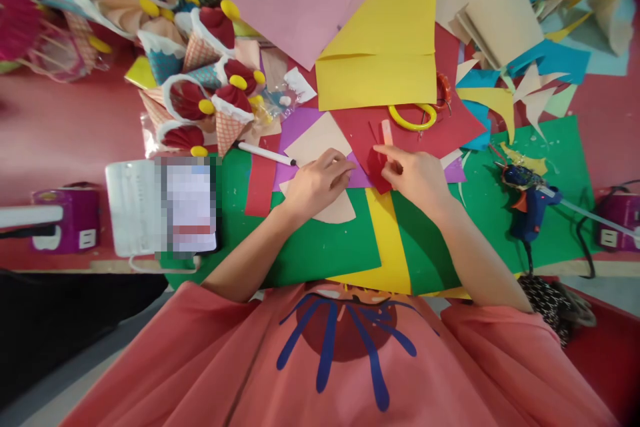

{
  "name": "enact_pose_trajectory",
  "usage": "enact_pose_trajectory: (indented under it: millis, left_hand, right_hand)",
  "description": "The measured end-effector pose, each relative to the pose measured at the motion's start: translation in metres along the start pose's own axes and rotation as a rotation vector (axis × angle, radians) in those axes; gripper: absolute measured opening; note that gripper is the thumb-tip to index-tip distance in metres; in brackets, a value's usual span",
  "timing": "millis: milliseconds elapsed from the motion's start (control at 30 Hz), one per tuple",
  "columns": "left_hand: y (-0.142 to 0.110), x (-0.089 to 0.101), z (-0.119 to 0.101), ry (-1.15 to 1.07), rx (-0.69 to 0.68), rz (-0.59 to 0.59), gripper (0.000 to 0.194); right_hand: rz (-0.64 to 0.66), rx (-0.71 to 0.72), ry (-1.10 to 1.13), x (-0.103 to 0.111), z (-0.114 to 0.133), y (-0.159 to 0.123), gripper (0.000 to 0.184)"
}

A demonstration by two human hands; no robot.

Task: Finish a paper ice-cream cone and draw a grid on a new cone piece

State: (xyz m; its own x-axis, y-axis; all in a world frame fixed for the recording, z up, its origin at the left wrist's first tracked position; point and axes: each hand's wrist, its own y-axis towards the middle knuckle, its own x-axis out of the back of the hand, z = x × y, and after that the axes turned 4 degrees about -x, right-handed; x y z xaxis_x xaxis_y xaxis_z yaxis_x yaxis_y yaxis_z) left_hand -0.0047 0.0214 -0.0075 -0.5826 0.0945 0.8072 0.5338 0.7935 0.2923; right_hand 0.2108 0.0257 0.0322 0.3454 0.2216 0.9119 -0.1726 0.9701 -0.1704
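My left hand (317, 181) rests with fingers curled on a beige paper piece (320, 140) lying over purple paper (300, 125). My right hand (415, 177) pinches a small folded red paper piece (376, 170), index finger stretched along its top edge. A thin pale strip (387, 131) stands just above that finger. Both hands work over green (320, 247) and yellow (385, 233) sheets on the table.
A white marker (265, 154) lies left of the hands. Yellow-handled scissors (413, 117) sit on red paper. A blue glue gun (527, 200) is at right. Paper ice-cream cones (200, 80) crowd the upper left. A white tablet-like device (135, 207) and purple boxes (65, 217) flank.
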Motion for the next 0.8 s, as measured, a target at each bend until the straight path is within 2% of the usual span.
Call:
enact_pose_trajectory:
  millis: [100,167,233,300,433,533,600,633,733,800]
  left_hand:
    - [0.002,0.008,0.001,0.052,0.030,-0.004,0.026]
    - [0.005,0.016,0.002,0.130,0.067,0.002,0.025]
    - [0.009,0.023,0.004,0.199,0.117,0.025,0.023]
    - [0.015,0.027,0.007,0.225,0.164,0.051,0.023]
    - [0.031,0.019,0.025,0.168,0.183,0.045,0.025]
    - [0.048,0.009,0.044,0.125,0.161,-0.011,0.020]
    - [0.065,0.010,0.053,0.111,0.131,-0.023,0.020]
    - [0.074,0.014,0.055,0.143,0.118,0.016,0.021]
    - [0.108,0.033,0.053,0.340,0.138,0.252,0.022]
    - [0.130,0.048,0.049,0.357,0.127,0.324,0.028]
  right_hand:
    - [0.003,0.094,0.287,0.008,-0.004,-0.014,0.034]
    - [-0.006,0.249,0.418,0.010,-0.010,-0.023,0.037]
    - [-0.019,0.372,0.400,0.007,-0.018,-0.028,0.043]
    - [-0.039,0.433,0.230,-0.001,-0.027,-0.027,0.044]
    - [-0.097,0.395,0.082,-0.013,-0.038,-0.017,0.051]
    - [-0.079,0.372,0.080,-0.010,-0.040,-0.011,0.049]
    - [-0.042,0.368,0.116,-0.003,-0.040,-0.008,0.046]
    - [-0.037,0.357,0.132,0.001,-0.039,-0.007,0.046]
    - [-0.096,0.283,0.107,0.012,-0.040,-0.001,0.040]
    - [-0.162,0.192,0.092,0.018,-0.042,0.006,0.031]
